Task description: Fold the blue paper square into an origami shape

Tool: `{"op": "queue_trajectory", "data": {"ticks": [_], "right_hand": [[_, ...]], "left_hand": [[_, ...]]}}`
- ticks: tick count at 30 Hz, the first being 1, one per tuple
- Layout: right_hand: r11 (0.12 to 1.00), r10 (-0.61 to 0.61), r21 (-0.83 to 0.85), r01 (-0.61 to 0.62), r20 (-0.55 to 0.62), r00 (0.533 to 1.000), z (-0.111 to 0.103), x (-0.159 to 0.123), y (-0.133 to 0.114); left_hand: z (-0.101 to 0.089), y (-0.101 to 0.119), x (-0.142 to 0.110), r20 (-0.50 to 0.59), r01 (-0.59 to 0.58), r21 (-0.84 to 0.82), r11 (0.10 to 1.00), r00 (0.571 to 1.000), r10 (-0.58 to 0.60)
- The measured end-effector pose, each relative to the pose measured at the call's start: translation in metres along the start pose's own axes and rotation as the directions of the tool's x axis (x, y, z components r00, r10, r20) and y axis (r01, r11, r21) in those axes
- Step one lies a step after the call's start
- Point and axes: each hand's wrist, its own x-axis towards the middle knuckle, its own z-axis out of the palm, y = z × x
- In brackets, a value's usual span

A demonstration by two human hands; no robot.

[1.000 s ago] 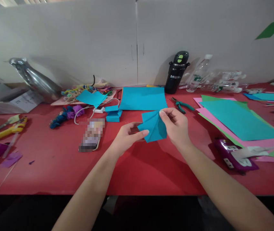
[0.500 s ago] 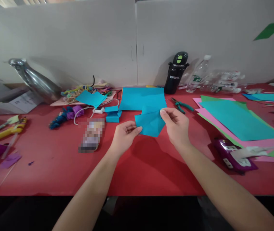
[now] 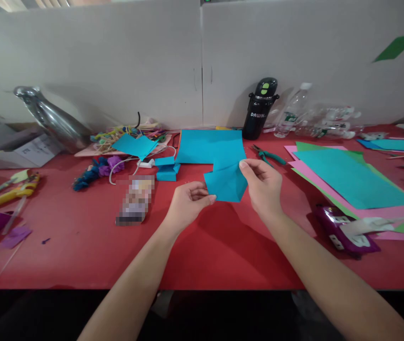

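Note:
A folded piece of blue paper [image 3: 226, 183] is held up over the red table, pinched between both hands. My left hand [image 3: 191, 201] grips its lower left corner between thumb and fingers. At the upper right edge, my right hand [image 3: 264, 182] pinches the same paper. Behind it lies a larger blue sheet [image 3: 207, 146], partly covered by the held piece. A small folded blue paper form [image 3: 166, 169] stands to the left, close to a phone [image 3: 136, 199] whose screen is blurred out.
Pliers [image 3: 267, 155] and a black bottle [image 3: 260, 109] are at the back. On the right, coloured sheets [image 3: 351, 175] lie near a purple glue gun-like device [image 3: 345, 229]. A metal jug [image 3: 54, 118], a cluttered board [image 3: 81, 153] and yellow-handled cutters [image 3: 12, 195] occupy the left.
Both hands and the held blue paper have shifted slightly to the right. The paper's tilt has changed a little, and both grips are kept.

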Motion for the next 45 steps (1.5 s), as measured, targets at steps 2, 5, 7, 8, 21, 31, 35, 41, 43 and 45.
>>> {"op": "queue_trajectory", "data": {"ticks": [2,5,7,8,21,31,35,41,43,45], "right_hand": [[1.000,0.010,-0.012,-0.010,0.032,0.999,-0.002,0.001,-0.002],[0.998,0.036,-0.062,-0.027,0.148,0.988,-0.003,-0.001,-0.006],[0.996,0.072,-0.077,-0.052,0.297,0.952,-0.002,-0.004,-0.007],[0.995,0.091,-0.072,-0.068,0.382,0.920,0.000,-0.006,-0.007],[0.989,0.141,-0.063,-0.131,0.638,0.757,0.005,-0.013,0.000],[0.992,0.127,-0.061,-0.112,0.439,0.889,0.000,-0.004,0.000],[0.993,0.118,-0.075,-0.096,0.411,0.904,-0.001,-0.002,-0.002],[0.994,0.101,-0.074,-0.080,0.342,0.934,-0.002,0.001,-0.003],[0.994,0.096,-0.079,-0.074,0.321,0.942,-0.002,0.001,-0.001],[0.994,0.092,-0.084,-0.070,0.300,0.949,-0.002,0.002,0.001]], "left_hand": [[-0.002,0.002,0.000,0.073,0.025,0.001,1.000,0.997,-0.025],[-0.006,0.006,0.000,-0.001,0.054,-0.043,0.998,0.999,-0.054],[-0.008,0.008,0.001,-0.063,0.054,-0.096,0.994,0.996,-0.061],[-0.009,0.008,0.001,-0.063,0.054,-0.115,0.992,0.996,-0.061],[-0.013,0.001,0.001,0.146,0.125,0.031,0.992,0.981,-0.129],[-0.012,0.001,0.002,0.255,0.183,-0.076,0.980,0.954,-0.158],[-0.012,0.004,0.002,0.229,0.195,-0.073,0.978,0.958,-0.174],[-0.011,0.002,0.002,0.164,0.174,-0.108,0.979,0.974,-0.155],[-0.009,0.001,0.002,0.122,0.166,-0.122,0.979,0.981,-0.151],[-0.007,0.000,0.003,0.084,0.172,-0.128,0.977,0.983,-0.162]]}}
